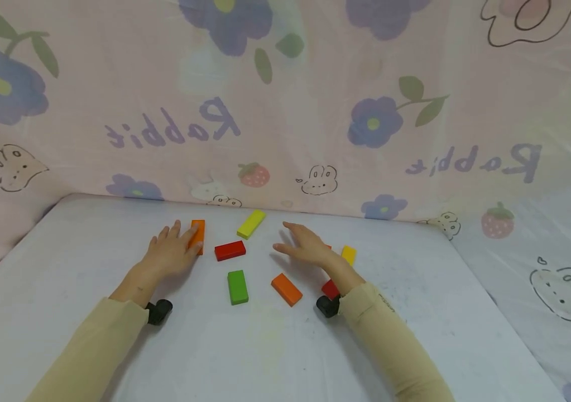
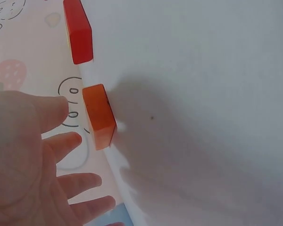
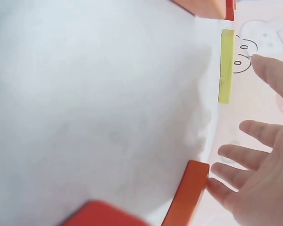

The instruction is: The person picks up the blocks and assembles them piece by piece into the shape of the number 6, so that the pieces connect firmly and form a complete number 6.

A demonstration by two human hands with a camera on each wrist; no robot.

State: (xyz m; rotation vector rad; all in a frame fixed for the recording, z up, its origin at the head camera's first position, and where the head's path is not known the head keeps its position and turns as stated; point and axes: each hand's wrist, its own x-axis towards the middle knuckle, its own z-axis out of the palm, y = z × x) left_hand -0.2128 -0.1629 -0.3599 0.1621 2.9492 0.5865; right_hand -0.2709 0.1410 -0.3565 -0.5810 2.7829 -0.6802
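Observation:
My left hand [image 1: 169, 251] hovers at an orange block [image 1: 197, 237] on the left of the table, its thumb and fingers spread. In the left wrist view the orange block [image 2: 100, 115] stands just beyond the fingertips, with nothing held in the hand. A red block [image 1: 230, 250] lies right of it. My right hand [image 1: 307, 245] reaches over the table with parted, empty fingers. The yellow block [image 1: 251, 224] lies beyond it to the left; in the right wrist view an orange block [image 3: 186, 195] is beside the little finger, partly hidden by the hand in the head view.
A green block [image 1: 238, 287] and another orange block [image 1: 287, 290] lie between the forearms. A red block [image 1: 331, 289] shows partly behind the right wrist, and a yellow-orange block [image 1: 349, 255] lies beyond that forearm. Patterned cloth [image 1: 285, 139] hangs along the white table's [image 1: 245, 357] back edge.

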